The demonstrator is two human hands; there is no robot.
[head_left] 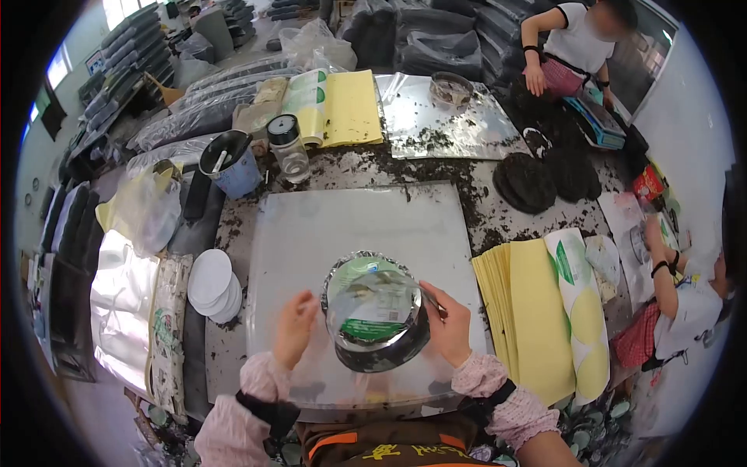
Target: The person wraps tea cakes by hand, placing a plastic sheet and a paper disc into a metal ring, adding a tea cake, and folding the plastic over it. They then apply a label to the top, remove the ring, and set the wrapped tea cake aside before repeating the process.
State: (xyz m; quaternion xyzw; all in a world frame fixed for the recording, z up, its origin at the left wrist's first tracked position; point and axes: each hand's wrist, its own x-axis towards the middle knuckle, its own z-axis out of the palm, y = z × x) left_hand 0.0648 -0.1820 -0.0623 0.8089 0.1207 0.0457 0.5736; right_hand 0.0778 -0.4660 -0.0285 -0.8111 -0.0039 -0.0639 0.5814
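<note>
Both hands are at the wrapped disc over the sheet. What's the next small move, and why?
Probably fold the loose wrap down along the far rim. The wrapped disc sits tilted above the sheet, its wrap crinkled and raised there; the right hand grips its right edge, the left hand is beside it.

Blue cup (233, 167), glass jar (289, 148), yellow paper stack (537, 311), white discs (212, 282).

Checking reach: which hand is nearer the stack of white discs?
Left. The left hand sits just right of the white discs; the right hand lies beyond the wrapped cake.
</note>
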